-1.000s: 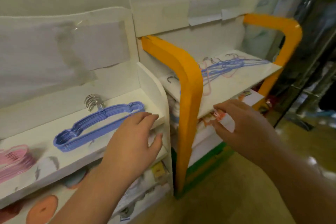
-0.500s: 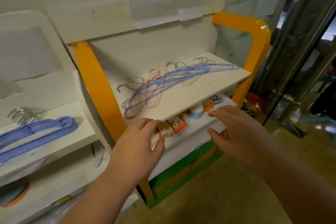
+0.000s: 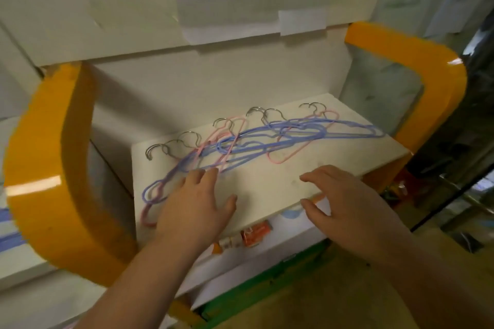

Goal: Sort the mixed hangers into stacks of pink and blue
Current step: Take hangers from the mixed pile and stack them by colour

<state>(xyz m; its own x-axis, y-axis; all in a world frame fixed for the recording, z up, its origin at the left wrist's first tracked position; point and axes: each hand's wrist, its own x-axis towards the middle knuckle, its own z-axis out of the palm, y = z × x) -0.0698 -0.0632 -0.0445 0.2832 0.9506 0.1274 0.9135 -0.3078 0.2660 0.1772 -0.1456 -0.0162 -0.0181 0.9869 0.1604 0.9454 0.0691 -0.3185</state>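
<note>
At nine o'clock, blue streaks [image 3: 9, 224] on a neighbouring shelf are cut off by the frame edge and blurred, possibly more hangers. The mixed hangers [image 3: 256, 141], thin pink and blue wire with silver hooks, are seen tangled across the white shelf [image 3: 267, 181], from eight o'clock to two o'clock. The left hand [image 3: 195, 208] is laid flat, fingers spread, covering the pile's lower end. The right hand [image 3: 344, 200] is held open above the shelf's front edge, gripping nothing. Orange side rails [image 3: 53, 168] flank the shelf; small packages [image 3: 254, 234] beneath are partly hidden.
</note>
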